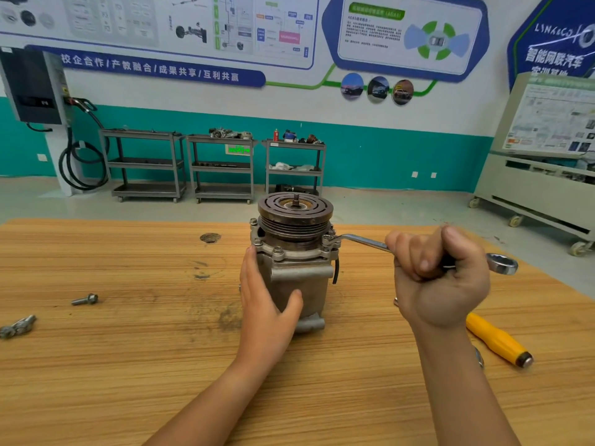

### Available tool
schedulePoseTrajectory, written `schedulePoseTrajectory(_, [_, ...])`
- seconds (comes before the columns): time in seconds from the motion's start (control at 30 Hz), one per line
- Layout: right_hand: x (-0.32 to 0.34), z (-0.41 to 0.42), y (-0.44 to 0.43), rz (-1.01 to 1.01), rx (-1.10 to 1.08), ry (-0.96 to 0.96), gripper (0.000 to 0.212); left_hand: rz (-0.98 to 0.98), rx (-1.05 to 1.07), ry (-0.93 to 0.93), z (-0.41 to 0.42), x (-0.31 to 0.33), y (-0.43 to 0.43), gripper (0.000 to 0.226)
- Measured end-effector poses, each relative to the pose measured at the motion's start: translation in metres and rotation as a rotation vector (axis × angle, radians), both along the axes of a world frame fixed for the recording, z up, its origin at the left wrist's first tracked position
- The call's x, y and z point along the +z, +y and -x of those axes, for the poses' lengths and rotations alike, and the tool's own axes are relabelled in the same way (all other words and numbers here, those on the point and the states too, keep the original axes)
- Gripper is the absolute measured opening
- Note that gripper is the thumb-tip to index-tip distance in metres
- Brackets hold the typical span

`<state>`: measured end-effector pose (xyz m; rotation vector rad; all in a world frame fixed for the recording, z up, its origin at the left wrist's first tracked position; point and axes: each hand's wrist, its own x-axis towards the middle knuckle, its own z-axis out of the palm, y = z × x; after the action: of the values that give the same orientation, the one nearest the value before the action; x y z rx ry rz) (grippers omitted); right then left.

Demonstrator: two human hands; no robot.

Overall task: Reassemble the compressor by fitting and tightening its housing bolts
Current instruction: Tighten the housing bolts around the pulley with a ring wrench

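Compressor (306, 284) stands upright, pulley on top, near the far edge of the wooden table (128, 365). The left hand (267, 304) presses flat against its side, fingers straight; the right hand (438, 278) is fisted round a wrench (363, 241) whose far end sits on a flange bolt (328, 238). A yellow-handled tool (495, 339) lies near the right edge, a loose bolt (85, 299) well left.

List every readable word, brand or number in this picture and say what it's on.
"校企合作/产教融合/成果共享/互利共赢": blue wall banner.
"LYNK&CO": blue wall panel, top right.
"智能网联汽车": same panel, below the brand.
"(ADAS)": end of the green heading on the wall info board; the rest is blurred.
Wall posters, green cart sign, display stand: too blurred to read.
Compressor, wrench: no readable marks.
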<state>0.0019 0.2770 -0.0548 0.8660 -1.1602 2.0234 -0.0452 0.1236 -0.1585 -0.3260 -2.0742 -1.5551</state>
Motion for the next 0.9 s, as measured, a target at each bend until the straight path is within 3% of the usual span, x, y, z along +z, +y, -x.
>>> schedulePoseTrajectory(0.23, [0.007,0.008,0.022,0.081,0.012,-0.145,0.037,0.003,0.003,-0.008,0.001,0.000,-0.001,0.090])
schedulePoseTrajectory(0.43, [-0.006,0.000,0.010,-0.092,0.019,-0.017,0.043,0.008,0.013,0.021,0.001,0.001,-0.001,0.092])
schedulePoseTrajectory(0.57, [-0.013,-0.003,0.009,-0.132,-0.050,0.011,0.030,0.013,0.000,0.021,-0.001,0.003,-0.001,0.093])
schedulePoseTrajectory(0.67, [-0.017,0.001,0.025,-0.011,-0.106,-0.108,0.021,0.008,-0.017,0.017,-0.002,0.004,-0.001,0.092])
schedulePoseTrajectory(0.9, [0.010,0.049,0.041,0.390,-0.014,-0.404,0.030,0.013,-0.008,0.008,-0.001,0.003,-0.002,0.091])
